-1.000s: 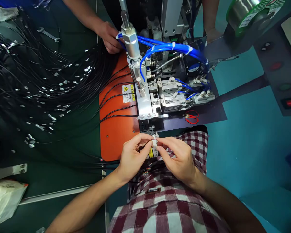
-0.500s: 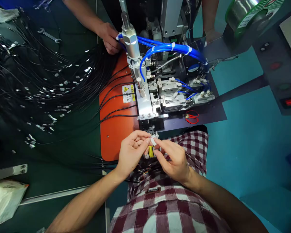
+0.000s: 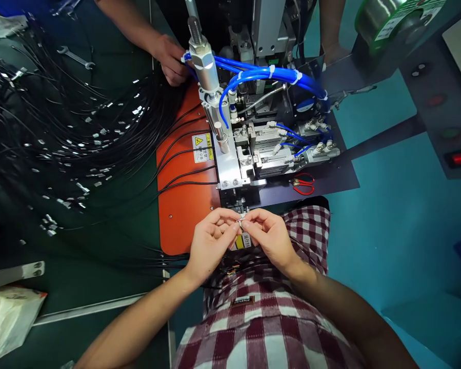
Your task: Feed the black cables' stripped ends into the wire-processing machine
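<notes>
Wears a shirt [image 3: 268,333] of dark red and white squares with a small dark label [image 3: 242,301]. Has bare arms [image 3: 138,318], a bare left hand [image 3: 211,243] and a bare right hand [image 3: 272,241].

Orange plate [image 3: 184,205], blue hoses [image 3: 261,74], red-checked shirt [image 3: 261,328]

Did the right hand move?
Yes. Against the red scissors, the right hand has slid a little left, toward the left hand; both pinch a small pale part.

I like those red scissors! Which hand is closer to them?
Right. The right hand is below and left of the red scissors; the left hand is farther left, on the right hand's other side.
</notes>
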The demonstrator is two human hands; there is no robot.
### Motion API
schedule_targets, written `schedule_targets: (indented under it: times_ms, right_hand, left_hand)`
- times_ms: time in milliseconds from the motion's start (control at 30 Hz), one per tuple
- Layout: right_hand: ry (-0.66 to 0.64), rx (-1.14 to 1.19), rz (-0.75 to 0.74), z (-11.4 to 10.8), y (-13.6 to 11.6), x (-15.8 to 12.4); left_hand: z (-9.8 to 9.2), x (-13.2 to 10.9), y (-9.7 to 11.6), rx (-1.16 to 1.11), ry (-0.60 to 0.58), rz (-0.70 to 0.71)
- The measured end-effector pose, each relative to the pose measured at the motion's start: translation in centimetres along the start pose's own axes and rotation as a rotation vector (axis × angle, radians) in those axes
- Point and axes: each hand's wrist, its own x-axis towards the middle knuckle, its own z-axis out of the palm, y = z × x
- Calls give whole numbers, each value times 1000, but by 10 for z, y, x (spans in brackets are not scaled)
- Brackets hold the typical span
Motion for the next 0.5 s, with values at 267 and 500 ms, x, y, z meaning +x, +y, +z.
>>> schedule_targets:
  times_ms: [267,500]
  right_hand:
    - [48,-80,-113,9,9,-4]
    - [31,-68,-43,11,5,-6]
  left_hand:
    - [-4,2,-7,-133,-19,-60]
    - [-1,3,-1,-204,31,-100]
